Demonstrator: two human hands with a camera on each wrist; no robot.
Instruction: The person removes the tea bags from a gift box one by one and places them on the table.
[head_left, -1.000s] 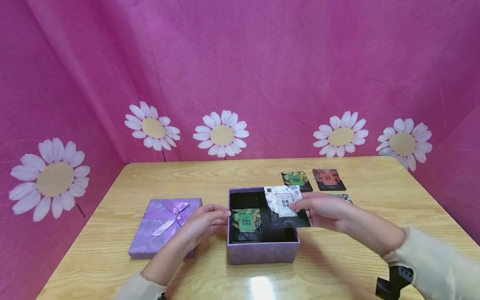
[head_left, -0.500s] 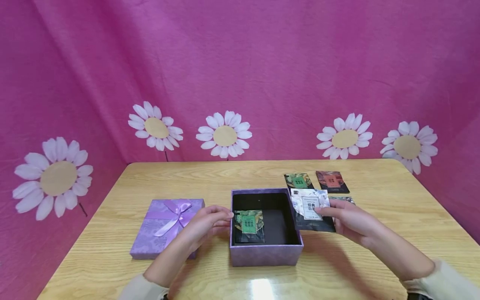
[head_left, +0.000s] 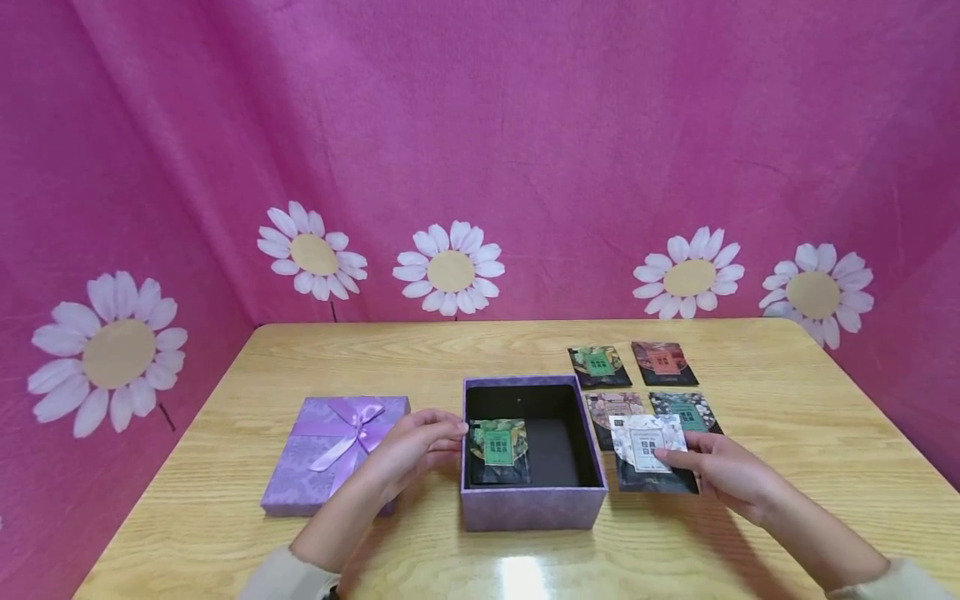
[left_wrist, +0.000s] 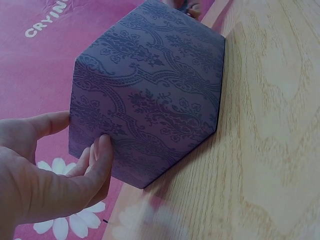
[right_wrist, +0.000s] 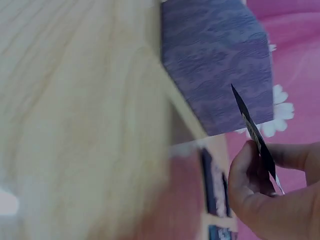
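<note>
An open purple gift box [head_left: 532,510] with a dark inside stands mid-table; a green-labelled tea sachet [head_left: 498,450] lies in its left part. My left hand [head_left: 420,442] is at the box's left rim, thumb on the edge and fingertips against the patterned outer wall [left_wrist: 150,95]. To the right of the box, my right hand [head_left: 738,475] pinches a white-and-black tea sachet [head_left: 645,446] between thumb and fingers. The right wrist view shows this sachet edge-on [right_wrist: 252,130], held above the table level beside the box.
Beyond the held sachet lie a green sachet [head_left: 600,367], a red one [head_left: 664,363], a pinkish one [head_left: 611,412] partly hidden, and a teal-labelled one [head_left: 686,408]. The purple lid [head_left: 315,467] with a ribbon bow rests left of the box. A pink curtain [head_left: 480,150] hangs behind the table.
My right hand has carried the white sachet from over the box to the right and nearer, beside the box. The left hand stays at the rim.
</note>
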